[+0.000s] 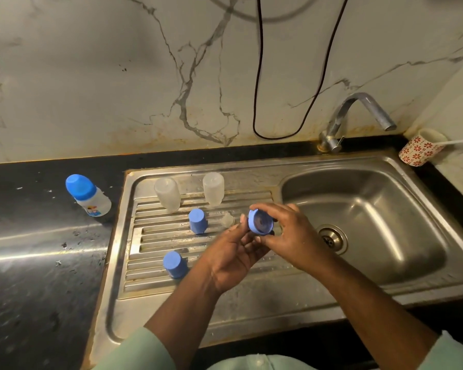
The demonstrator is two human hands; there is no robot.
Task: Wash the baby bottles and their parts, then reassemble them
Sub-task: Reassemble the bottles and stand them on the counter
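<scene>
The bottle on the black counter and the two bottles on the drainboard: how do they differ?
The counter bottle wears a blue cap and shows a printed label; the drainboard bottles are bare, capless and plain. It stands on the counter, left of the sink; they stand on the ribbed steel. All are short, translucent and untouched.

Two bottles stood upside down at the back of the drainboard, with two caps in front of them. A capped bottle stood on the counter to the left. The basin lay to the right, a tap behind it and a cup at the far right corner.
</scene>
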